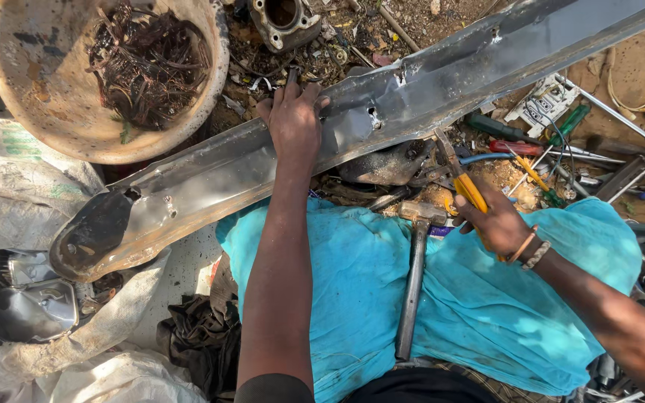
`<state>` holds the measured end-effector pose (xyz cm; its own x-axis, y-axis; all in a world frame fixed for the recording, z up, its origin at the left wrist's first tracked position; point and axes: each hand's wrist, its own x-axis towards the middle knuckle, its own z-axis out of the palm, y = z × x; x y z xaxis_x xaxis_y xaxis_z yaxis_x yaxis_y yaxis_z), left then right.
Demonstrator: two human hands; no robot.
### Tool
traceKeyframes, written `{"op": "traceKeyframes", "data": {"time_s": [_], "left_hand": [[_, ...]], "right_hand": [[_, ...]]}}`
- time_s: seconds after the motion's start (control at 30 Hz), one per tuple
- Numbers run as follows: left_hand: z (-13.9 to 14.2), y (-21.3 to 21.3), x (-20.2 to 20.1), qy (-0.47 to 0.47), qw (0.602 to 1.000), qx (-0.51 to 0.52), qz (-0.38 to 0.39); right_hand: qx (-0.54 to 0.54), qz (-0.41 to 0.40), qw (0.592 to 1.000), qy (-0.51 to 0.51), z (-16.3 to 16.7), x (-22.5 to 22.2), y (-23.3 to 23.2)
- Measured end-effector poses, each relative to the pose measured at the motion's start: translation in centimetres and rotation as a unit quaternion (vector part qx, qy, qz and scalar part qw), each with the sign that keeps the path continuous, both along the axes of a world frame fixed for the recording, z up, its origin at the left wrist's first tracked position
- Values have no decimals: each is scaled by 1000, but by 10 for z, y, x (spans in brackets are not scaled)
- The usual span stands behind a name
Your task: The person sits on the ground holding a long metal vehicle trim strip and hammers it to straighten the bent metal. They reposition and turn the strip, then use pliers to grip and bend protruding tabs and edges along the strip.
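My left hand (295, 123) presses flat on the long metal strip (412, 93), my right hand (498, 224) grips yellow pliers (460, 175) biting its near edge, which is not yet bent.

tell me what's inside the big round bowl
The bowl holds a tangled heap of dark, rusty wire scraps, and bare, stained bottom shows beside it. Whatever lies beneath the heap is covered.

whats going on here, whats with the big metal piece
A person sits on the ground among scrap and tools. The left hand presses down on a long bent metal panel lying across the ground. The right hand grips yellow-handled pliers, their jaws at the panel's lower edge. A hammer lies on the teal cloth over the lap. A bowl of tangled wire sits nearby.
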<state>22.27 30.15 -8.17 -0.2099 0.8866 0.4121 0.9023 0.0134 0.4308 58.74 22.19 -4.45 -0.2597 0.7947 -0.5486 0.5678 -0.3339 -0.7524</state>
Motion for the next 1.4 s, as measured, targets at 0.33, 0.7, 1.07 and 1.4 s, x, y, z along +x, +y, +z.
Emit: {"op": "traceKeyframes", "data": {"time_s": [0.33, 0.7, 1.07, 1.4], "left_hand": [[7, 2, 3, 12, 995, -100, 10], [10, 7, 1, -1, 988, -154, 6], [12, 14, -1, -12, 974, -228, 8], [8, 33, -8, 1, 945, -327, -16]], "right_hand": [[-62, -1, 998, 21, 25, 11, 16], [-112, -21, 991, -69, 57, 3, 15], [-98, -10, 990, -98, 38, 7, 23], [155, 110, 962, -196, -20, 30, 26]]}}
